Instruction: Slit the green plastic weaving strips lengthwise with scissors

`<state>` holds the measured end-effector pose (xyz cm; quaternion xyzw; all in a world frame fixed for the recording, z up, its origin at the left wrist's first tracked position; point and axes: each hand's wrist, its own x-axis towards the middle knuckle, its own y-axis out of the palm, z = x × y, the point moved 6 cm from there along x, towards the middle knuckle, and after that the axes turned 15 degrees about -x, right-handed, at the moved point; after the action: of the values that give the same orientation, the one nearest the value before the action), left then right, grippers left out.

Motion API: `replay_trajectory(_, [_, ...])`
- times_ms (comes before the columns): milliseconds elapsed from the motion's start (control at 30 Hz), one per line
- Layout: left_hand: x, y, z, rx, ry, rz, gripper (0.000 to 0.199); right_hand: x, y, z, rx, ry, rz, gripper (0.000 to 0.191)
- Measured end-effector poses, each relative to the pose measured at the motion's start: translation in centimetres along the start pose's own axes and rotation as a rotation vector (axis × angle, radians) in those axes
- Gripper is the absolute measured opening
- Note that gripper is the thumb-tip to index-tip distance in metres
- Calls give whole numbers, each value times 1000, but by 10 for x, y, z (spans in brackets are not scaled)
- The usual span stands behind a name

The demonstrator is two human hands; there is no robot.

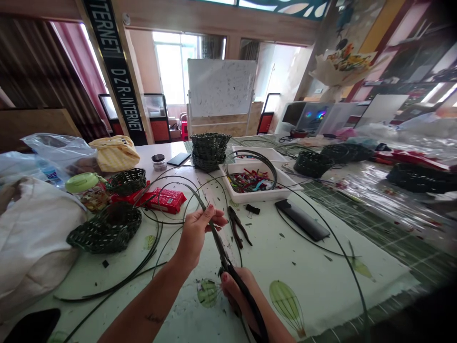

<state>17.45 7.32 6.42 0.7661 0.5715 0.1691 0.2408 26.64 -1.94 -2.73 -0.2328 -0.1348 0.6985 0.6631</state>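
Note:
My left hand pinches a thin dark green plastic strip above the middle of the table. My right hand grips black-handled scissors, and their long blades reach up to the strip next to my left fingers. More loose strips curve across the tablecloth, which has a hot-air-balloon print. Just right of my left hand lie black-handled pliers. Left of my hands sits a dark green woven basket.
A white tray of coloured scraps stands ahead. Stacked woven baskets rise behind it. A red packet, a black case and white cloth lie nearby. Further baskets stand at right; a whiteboard stands beyond the table.

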Motion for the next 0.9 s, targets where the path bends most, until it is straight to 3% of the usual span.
replay_trajectory(700, [0,-3,-3,-6,-45,-17,36,5,9,-5,60,-57,-126,63])
replay_trajectory(900, [4,-11,-20,-39,22,-45,38,6,8,-1,-10,-87,-120,62])
